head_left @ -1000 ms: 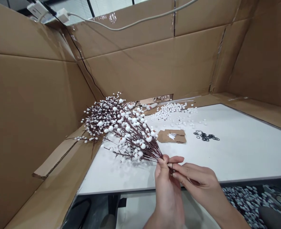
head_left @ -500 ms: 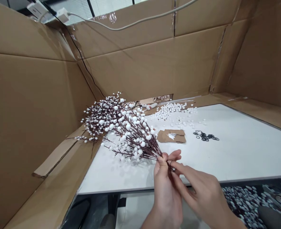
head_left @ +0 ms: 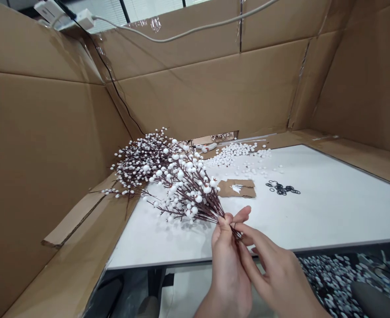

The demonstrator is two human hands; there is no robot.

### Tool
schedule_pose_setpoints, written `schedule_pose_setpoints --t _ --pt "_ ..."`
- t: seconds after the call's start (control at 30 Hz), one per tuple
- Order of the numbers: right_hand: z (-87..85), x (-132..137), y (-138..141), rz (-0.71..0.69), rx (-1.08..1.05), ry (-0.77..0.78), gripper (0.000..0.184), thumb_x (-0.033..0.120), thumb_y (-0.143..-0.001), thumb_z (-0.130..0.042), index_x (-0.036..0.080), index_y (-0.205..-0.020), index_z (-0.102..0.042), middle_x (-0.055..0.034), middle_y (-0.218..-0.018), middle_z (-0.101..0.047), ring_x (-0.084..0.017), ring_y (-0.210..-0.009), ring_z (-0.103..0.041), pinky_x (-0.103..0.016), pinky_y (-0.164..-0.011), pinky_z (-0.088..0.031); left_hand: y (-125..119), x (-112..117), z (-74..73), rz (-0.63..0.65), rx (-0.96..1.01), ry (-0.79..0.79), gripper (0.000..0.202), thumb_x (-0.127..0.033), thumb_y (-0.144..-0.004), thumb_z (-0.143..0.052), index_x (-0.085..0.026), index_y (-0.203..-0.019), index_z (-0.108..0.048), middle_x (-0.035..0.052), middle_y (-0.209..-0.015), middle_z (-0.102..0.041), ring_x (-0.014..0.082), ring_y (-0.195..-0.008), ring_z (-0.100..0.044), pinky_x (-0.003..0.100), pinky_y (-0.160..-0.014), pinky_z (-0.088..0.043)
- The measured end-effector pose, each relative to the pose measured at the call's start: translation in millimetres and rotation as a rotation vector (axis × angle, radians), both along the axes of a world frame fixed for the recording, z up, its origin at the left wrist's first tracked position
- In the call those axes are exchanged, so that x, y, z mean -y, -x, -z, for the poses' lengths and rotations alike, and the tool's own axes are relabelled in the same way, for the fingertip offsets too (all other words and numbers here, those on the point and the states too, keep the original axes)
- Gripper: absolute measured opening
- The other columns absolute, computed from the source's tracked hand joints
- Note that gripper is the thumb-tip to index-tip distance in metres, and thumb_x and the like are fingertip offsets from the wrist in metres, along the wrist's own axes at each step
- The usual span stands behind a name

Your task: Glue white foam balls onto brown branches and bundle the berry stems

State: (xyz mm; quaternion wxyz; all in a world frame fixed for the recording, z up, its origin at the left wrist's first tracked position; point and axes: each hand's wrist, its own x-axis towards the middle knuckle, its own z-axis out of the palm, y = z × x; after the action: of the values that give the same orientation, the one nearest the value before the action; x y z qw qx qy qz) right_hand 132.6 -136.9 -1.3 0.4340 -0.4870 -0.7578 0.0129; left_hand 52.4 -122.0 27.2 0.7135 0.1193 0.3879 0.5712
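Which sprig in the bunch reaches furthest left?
The lowest sprig of the white-berry bunch: it runs alone over the cardboard flap; the others stay higher.

The left hand and right hand are bare, slim and smooth-skinned, with long, tapering fingers and neatly trimmed short nails, though the nails are too small to see in detail. The right forearm widens gently from a narrow wrist and, like the left forearm, shows bare skin until the near edge of the view cuts it off, hiding anything worn higher up.
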Motion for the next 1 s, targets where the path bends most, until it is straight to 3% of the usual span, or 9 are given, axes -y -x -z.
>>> schedule_pose_setpoints --t 0.13,0.33,0.53,0.77,1.0 --pt "0.2 2 -1 0.051 0.051 -0.045 0.029 0.015 -0.085 -0.037 0.019 -0.11 -0.051 -0.0057 -0.102 -0.067 -0.015 -0.076 -0.067 -0.022 -0.06 -0.054 0 -1 0.2 -0.025 0.04 -0.019 0.024 -0.04 -0.08 -0.051 -0.018 -0.085 -0.058 0.0068 -0.107 -0.063 0.0107 -0.064 -0.056 0.022 -0.058 -0.046" --pt "-2.0 4 -1 0.154 0.16 -0.14 0.028 0.017 -0.086 -0.036 0.018 -0.108 -0.053 -0.0042 -0.092 -0.07 -0.015 -0.063 -0.067 -0.022 -0.048 -0.049 0 -1 -0.1 -0.024 0.062 -0.029 0.018 -0.036 -0.08 -0.052 -0.018 -0.081 -0.055 0.0065 -0.099 -0.066 0.0121 -0.07 -0.059 0.022 -0.062 -0.046" --pt "0.3 1 -6 0.068 0.092 -0.037 0.029 0.018 -0.085 -0.039 0.021 -0.112 -0.05 -0.0029 -0.1 -0.067 -0.014 -0.076 -0.067 -0.02 -0.056 -0.052 0 -2 -0.9 -0.012 0.067 -0.037 0.021 -0.037 -0.081 -0.051 -0.018 -0.086 -0.055 0.009 -0.106 -0.065 0.0149 -0.079 -0.059 0.024 -0.067 -0.046" --pt "-6.3 4 -6 -0.026 -0.04 0.138 0.03 0.021 -0.085 -0.039 0.02 -0.114 -0.049 -0.0066 -0.094 -0.068 -0.014 -0.067 -0.066 -0.022 -0.061 -0.054 0 0 0.1 0.01 0.074 -0.032 0.022 -0.04 -0.08 -0.051 -0.019 -0.082 -0.055 0.0077 -0.111 -0.062 0.014 -0.072 -0.059 0.025 -0.061 -0.047" --pt "-8.3 4 -10 -0.074 -0.114 0.167 0.031 0.02 -0.088 -0.036 0.022 -0.113 -0.053 -0.0047 -0.105 -0.066 -0.013 -0.08 -0.066 -0.017 -0.065 -0.053 0 1 -3.9 -0.034 0.052 -0.039 0.026 -0.04 -0.082 -0.048 -0.016 -0.089 -0.056 0.0078 -0.11 -0.062 0.0052 -0.054 -0.044 0.014 -0.048 -0.038"
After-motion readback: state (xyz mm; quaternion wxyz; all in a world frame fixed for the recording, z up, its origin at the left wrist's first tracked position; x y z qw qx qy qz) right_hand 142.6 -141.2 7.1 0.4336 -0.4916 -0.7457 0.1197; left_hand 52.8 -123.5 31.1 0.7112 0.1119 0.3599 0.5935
